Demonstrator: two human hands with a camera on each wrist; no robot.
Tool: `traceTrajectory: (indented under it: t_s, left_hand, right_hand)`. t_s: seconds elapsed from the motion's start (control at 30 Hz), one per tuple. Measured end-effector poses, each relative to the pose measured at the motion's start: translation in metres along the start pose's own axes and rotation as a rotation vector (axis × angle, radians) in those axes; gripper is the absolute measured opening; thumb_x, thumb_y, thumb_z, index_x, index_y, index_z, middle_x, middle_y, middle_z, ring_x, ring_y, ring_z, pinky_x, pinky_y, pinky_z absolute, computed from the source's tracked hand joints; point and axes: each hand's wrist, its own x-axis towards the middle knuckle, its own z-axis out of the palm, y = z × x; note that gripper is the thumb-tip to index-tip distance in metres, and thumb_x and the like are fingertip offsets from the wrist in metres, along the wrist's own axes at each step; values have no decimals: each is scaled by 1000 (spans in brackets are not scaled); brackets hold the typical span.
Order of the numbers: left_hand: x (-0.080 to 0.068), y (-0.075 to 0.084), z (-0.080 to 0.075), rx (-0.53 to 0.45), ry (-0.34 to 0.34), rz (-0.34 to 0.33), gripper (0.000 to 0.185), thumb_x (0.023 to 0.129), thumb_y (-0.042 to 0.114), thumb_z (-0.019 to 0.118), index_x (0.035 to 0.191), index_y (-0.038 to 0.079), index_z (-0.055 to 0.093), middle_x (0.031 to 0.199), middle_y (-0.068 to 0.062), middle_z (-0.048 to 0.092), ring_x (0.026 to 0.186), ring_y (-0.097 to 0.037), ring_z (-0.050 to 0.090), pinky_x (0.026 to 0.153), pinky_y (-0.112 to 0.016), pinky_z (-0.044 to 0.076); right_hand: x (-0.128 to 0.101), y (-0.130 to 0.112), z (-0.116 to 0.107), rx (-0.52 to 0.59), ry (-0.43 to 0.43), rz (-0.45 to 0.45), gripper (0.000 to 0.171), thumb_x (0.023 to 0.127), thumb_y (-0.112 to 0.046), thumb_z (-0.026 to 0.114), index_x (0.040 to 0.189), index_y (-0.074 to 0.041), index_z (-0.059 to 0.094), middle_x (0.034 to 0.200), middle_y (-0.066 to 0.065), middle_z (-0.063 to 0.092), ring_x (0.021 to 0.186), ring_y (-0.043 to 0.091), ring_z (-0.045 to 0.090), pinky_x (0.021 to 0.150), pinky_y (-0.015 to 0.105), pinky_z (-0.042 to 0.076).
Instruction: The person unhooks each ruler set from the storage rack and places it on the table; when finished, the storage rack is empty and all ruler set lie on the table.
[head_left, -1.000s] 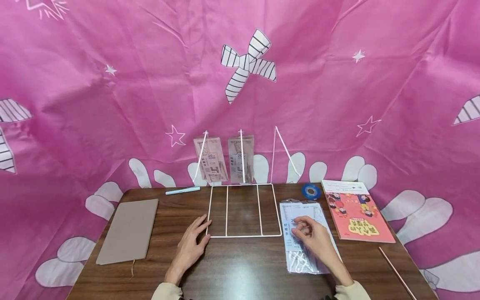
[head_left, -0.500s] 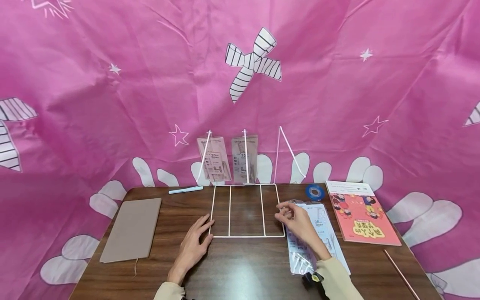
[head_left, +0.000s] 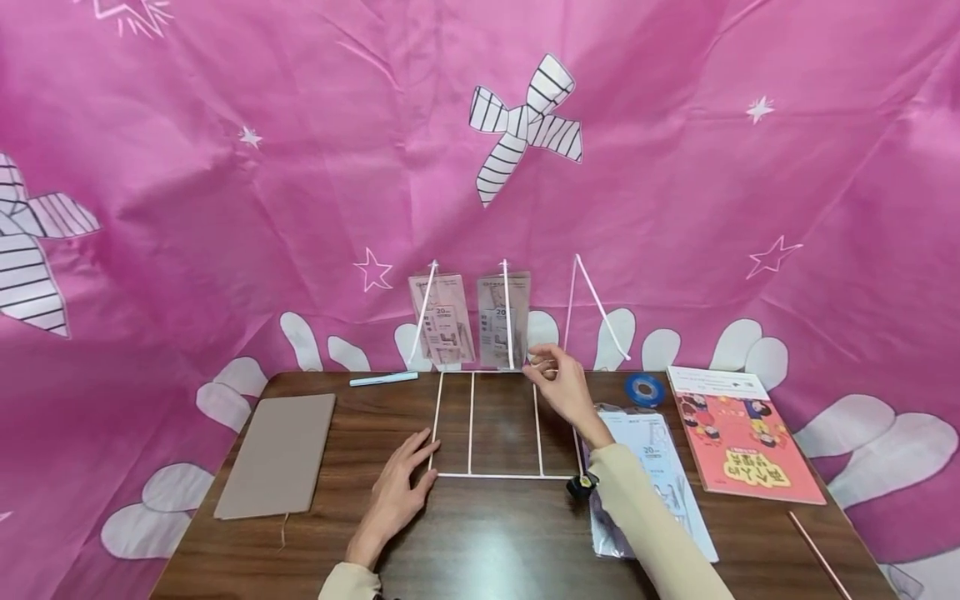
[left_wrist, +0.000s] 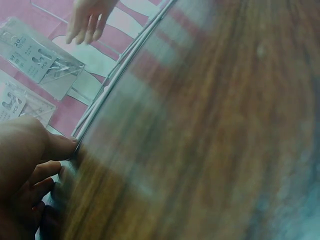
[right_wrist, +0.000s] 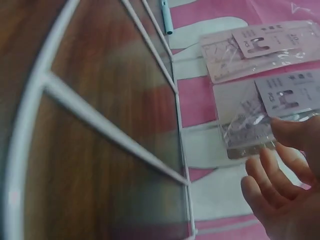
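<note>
A white wire rack (head_left: 506,477) stands on the wooden table, its base flat and its hooks rising at the back. My left hand (head_left: 399,487) rests at the rack's left front corner, fingers extended and thumb at the wire. A pink-backed clear packet (head_left: 452,333) hangs on the left hook. On the middle hook hangs a grey-backed packet (head_left: 491,342). My right hand (head_left: 562,390) is raised over the rack's back right, fingers loosely bent and holding nothing. In the right wrist view, its fingertips are close to the grey packet's lower edge (right_wrist: 245,151).
Blue-backed packets (head_left: 660,467) lie right of the rack, partly under the right sleeve. Beyond are blue tape (head_left: 644,389), a red booklet (head_left: 750,442) and a thin copper-coloured rod (head_left: 819,554). A beige notebook (head_left: 277,454) and light-blue pen (head_left: 384,379) lie left. The right hook (head_left: 600,304) holds nothing.
My right hand has moved from above the blue packets leftward and away from me, to beside the hanging grey packet. The left hand stays at the rack's corner. The head view has shifted slightly.
</note>
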Motion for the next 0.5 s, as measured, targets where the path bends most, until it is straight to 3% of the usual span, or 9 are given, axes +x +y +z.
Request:
traceTrajectory:
  t_s: [0.2,0.5]
  left_hand:
    - [2,2,2,3,-13,-14,45,96,9,72,140,7,67,157,-11,52,148,-39,42,112,-64,39]
    - [1,-2,0,9,-11,-21,45,96,9,73,141,8,67,158,-11,51,148,-38,42,113,-63,39]
  right_hand:
    - [20,-6,15,4,59,-1,28,89,-3,79,114,4,68,98,21,74,92,34,72,88,49,60]
    - [33,-18,30,125,61,43,15,94,-2,76,104,4,67,105,25,74,100,39,74,90,48,60]
